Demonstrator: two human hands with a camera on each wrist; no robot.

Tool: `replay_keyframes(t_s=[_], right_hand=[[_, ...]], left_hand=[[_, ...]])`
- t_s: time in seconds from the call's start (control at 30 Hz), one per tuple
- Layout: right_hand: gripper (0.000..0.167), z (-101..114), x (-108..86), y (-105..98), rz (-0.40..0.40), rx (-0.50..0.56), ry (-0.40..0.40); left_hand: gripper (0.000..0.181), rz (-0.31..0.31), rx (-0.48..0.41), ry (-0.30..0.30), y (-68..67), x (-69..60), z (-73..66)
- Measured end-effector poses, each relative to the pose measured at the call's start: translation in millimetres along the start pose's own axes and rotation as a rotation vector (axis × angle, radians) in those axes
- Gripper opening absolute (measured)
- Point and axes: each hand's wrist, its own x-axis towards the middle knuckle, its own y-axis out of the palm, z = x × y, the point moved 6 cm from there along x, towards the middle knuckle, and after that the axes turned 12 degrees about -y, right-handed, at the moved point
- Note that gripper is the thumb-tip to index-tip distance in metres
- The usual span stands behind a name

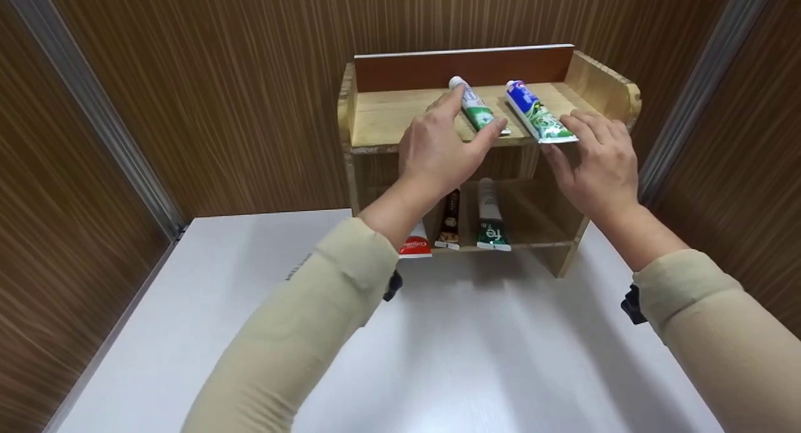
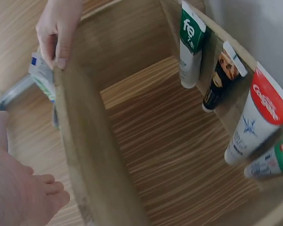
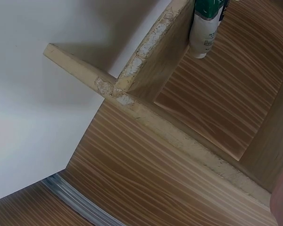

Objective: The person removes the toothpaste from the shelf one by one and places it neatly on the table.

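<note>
Seemingly lining up tubes on the upper shelf (image 1: pixel 382 117): in the head view, pinching the blue-and-green tube (image 1: pixel 534 111) by its crimped end at two o'clock with the right hand (image 1: pixel 601 164); spreading the left hand (image 1: pixel 438 145), thumb apart from fingers, about the white-and-green tube (image 1: pixel 478 111) at one o'clock. Probably calling next for squaring both, then loosening the pinch.

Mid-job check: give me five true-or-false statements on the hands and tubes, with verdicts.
1. The right hand is at the blue tube. True.
2. The left hand is at the red tube. False: it is at the white-green tube.
3. The black tube lies between the red tube and the fe tube. True.
4. The fe tube's cap points frontward. False: it points backward.
5. The red tube is on the top shelf. False: lower shelf.
</note>
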Motion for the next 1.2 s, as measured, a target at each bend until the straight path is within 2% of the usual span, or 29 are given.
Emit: replay_keyframes(t_s=[0.17, 0.33, 0.57, 0.9, 1.2], right_hand=[[0.055, 3.0, 0.7, 3.4, 0.000, -0.002, -0.012], [0.053, 4.0, 1.3, 2.8, -0.012, -0.004, -0.019], [0.051, 3.9, -0.6, -0.3, -0.046, 0.001, -0.029], [0.053, 4.5, 0.6, -3.8, -0.045, -0.007, -0.022], [0.054, 4.7, -0.7, -4.1, -0.035, -0.003, -0.007]], left_hand=[[0.082, -0.025, 0.003, -0.065, 15.0, 8.9, 5.2], [0.080, -0.071, 0.099, -0.107, 24.0, 14.6, 3.9], [0.080, -0.138, 0.199, -0.132, 34.6, 14.0, -0.2], [0.088, -0.188, 0.324, -0.145, 43.2, 13.8, -2.7], [0.091, -0.195, 0.355, -0.185, 46.9, 11.2, -3.1]])
